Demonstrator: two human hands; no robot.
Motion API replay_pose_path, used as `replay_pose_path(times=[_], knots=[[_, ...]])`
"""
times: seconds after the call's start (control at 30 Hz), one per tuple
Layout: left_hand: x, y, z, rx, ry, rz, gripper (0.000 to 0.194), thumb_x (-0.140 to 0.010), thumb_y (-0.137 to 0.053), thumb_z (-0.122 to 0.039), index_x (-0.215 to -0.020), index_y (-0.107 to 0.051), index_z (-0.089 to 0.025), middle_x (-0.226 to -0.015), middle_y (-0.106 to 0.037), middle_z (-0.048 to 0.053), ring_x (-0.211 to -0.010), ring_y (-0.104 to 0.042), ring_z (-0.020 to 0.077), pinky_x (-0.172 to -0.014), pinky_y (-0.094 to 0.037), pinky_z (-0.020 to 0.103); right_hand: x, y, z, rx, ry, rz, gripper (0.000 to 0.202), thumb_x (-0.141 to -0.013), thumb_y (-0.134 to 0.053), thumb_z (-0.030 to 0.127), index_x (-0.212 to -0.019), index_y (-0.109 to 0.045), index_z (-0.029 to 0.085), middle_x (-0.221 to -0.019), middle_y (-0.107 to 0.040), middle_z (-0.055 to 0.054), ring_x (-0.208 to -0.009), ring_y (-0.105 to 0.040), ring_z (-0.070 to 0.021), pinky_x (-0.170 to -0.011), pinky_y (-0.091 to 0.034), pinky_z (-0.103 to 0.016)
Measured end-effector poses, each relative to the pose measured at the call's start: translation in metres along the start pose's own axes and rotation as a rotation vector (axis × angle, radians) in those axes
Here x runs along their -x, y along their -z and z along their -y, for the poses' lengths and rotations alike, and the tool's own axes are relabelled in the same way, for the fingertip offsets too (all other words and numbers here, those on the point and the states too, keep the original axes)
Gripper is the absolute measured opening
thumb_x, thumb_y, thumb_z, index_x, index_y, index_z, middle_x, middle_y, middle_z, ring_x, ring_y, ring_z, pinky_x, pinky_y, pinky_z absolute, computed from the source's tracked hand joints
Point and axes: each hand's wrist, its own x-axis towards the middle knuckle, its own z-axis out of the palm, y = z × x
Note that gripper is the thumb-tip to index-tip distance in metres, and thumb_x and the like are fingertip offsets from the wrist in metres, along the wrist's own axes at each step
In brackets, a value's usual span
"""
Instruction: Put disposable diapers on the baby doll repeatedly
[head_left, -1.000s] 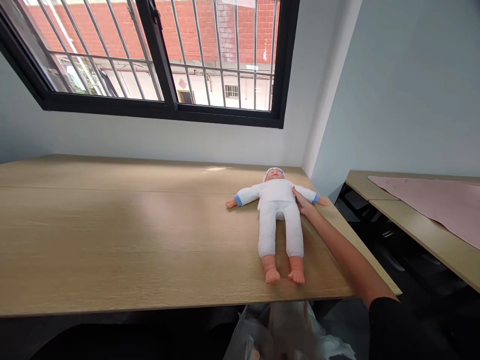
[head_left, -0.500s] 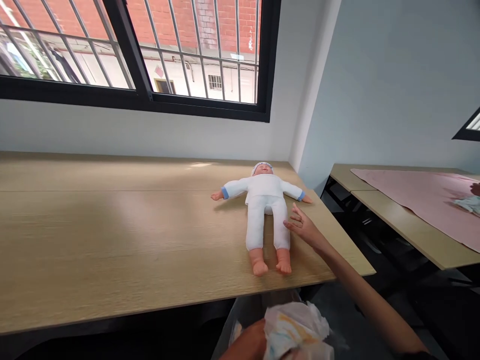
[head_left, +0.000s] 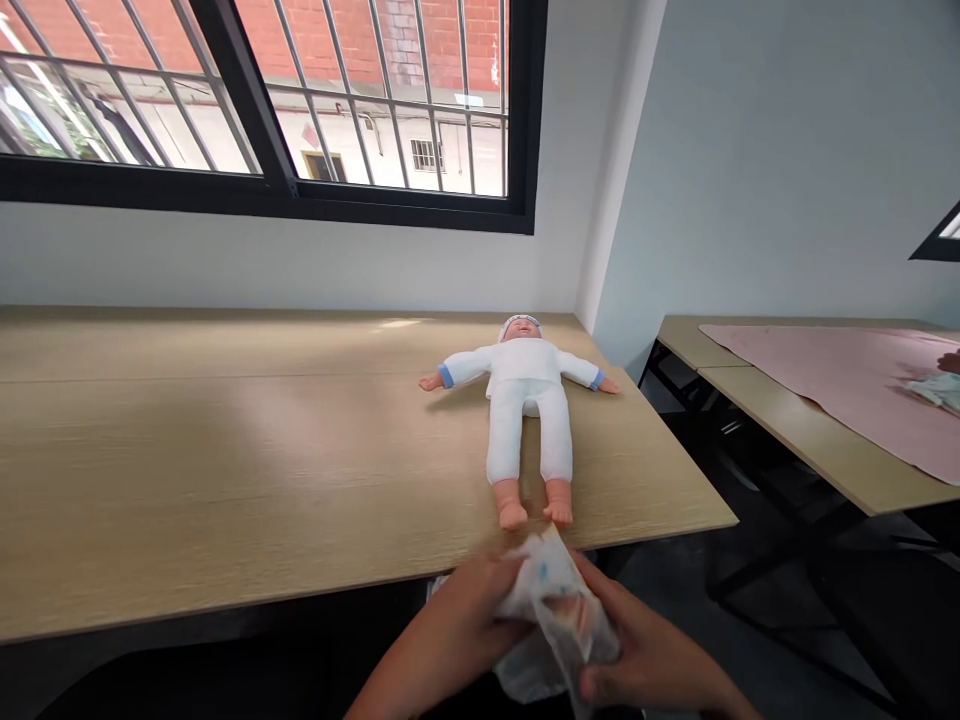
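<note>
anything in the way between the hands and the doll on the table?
Only the crumpled white bundle, held by the left hand and right hand in front of the doll. Past it, nothing visible blocks the way to the doll's feet. Can't tell how high the hands are relative to the table edge.

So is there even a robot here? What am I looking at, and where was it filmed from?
No robot: these are a person's bare hands, and every picture comes from one camera worn on the head, looking forward and down. The left hand and right hand both hold a crumpled white item with coloured marks, too blurred to name surely. Beyond them, a doll in white clothes lies face up on the wooden table. To the right, a pink cloth covers part of another table.
</note>
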Motion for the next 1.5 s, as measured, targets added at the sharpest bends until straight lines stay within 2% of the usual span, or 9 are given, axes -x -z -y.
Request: replay_pose_path(times=[0.07,0.1,0.23,0.4,0.57,0.7,0.97,1.27,1.5], knots=[[-0.007,0.009,0.001,-0.013,0.034,-0.043,0.019,-0.081,-0.057,-0.025,-0.091,-0.071,-0.017,-0.097,-0.071,0.003,-0.087,-0.064,0.0211,-0.081,-0.048,0.028,-0.007,-0.006,-0.018,-0.161,-0.026,-0.03,0.09,-0.053,-0.085,0.055,-0.135,-0.049,0.052,-0.129,-0.064,0.003,-0.125,-0.054,-0.0343,-0.096,-0.046,-0.049],[-0.011,0.013,0.001,-0.02,0.049,-0.062,0.02,-0.081,-0.058,-0.027,-0.091,-0.07,-0.016,-0.094,-0.071,0.004,-0.086,-0.063,0.0217,-0.08,-0.048,0.028,-0.009,-0.009,-0.026,-0.206,-0.035,-0.055,0.087,-0.051,-0.084,0.058,-0.132,-0.053,0.051,-0.122,-0.068,0.003,-0.119,-0.059,-0.0342,-0.092,-0.048,-0.049],[-0.025,0.023,0.002,0.007,0.016,-0.098,0.028,-0.084,-0.058,-0.038,-0.094,-0.068,-0.014,-0.095,-0.068,0.004,-0.088,-0.061,0.0221,-0.078,-0.048,0.028,-0.017,-0.01,-0.045,-0.244,-0.056,-0.228,0.064,-0.055,-0.085,0.053,-0.114,-0.069,0.038,-0.101,-0.074,-0.001,-0.097,-0.068,-0.031,-0.088,-0.05,-0.047],[-0.034,0.023,0.006,0.099,0.026,-0.077,0.044,-0.088,-0.052,-0.055,-0.099,-0.067,-0.016,-0.101,-0.067,0.005,-0.095,-0.06,0.0225,-0.086,-0.049,0.031,-0.027,-0.004,-0.038,-0.326,-0.005,-0.498,0.05,-0.065,-0.083,0.046,-0.109,-0.069,0.026,-0.096,-0.075,-0.005,-0.089,-0.069,-0.0259,-0.083,-0.053,-0.039],[-0.033,0.023,0.008,0.186,0.057,-0.035,0.045,-0.089,-0.051,-0.056,-0.107,-0.067,-0.018,-0.11,-0.067,0.005,-0.103,-0.059,0.0239,-0.092,-0.047,0.033,-0.036,-0.001,-0.029,-0.393,0.046,-0.656,0.044,-0.07,-0.081,0.044,-0.104,-0.065,0.02,-0.102,-0.074,-0.008,-0.089,-0.069,-0.0244,-0.08,-0.053,-0.034],[-0.031,0.025,0.01,0.189,0.087,-0.017,0.045,-0.089,-0.052,-0.054,-0.109,-0.068,-0.016,-0.11,-0.067,0.006,-0.103,-0.06,0.0244,-0.091,-0.048,0.032,-0.035,0.004,-0.029,-0.398,0.093,-0.718,0.035,-0.072,-0.08,0.042,-0.096,-0.065,0.022,-0.1,-0.073,-0.006,-0.092,-0.068,-0.0227,-0.08,-0.052,-0.032],[-0.029,0.022,0.007,0.204,0.11,-0.064,0.042,-0.089,-0.054,-0.049,-0.111,-0.067,-0.016,-0.112,-0.069,0.005,-0.107,-0.06,0.0247,-0.093,-0.048,0.031,-0.029,0.013,-0.028,-0.223,0.132,-0.868,0.027,-0.074,-0.077,0.045,-0.085,-0.068,0.021,-0.09,-0.069,-0.004,-0.086,-0.061,-0.0195,-0.079,-0.049,-0.029],[-0.03,0.024,0.011,0.213,0.1,-0.009,0.04,-0.089,-0.054,-0.05,-0.111,-0.068,-0.019,-0.114,-0.069,0.004,-0.107,-0.061,0.0243,-0.095,-0.048,0.033,-0.026,0.012,-0.024,-0.328,0.132,-0.878,0.024,-0.077,-0.076,0.042,-0.088,-0.067,0.023,-0.086,-0.067,-0.001,-0.08,-0.059,-0.0161,-0.073,-0.047,-0.025],[-0.03,0.024,0.018,0.238,0.069,0.039,0.043,-0.09,-0.054,-0.054,-0.111,-0.069,-0.019,-0.112,-0.07,0.004,-0.105,-0.061,0.0233,-0.095,-0.047,0.032,-0.028,0.01,-0.016,-0.346,0.14,-0.884,0.026,-0.076,-0.076,0.043,-0.085,-0.067,0.021,-0.081,-0.069,-0.002,-0.077,-0.062,-0.0177,-0.071,-0.048,-0.026]])
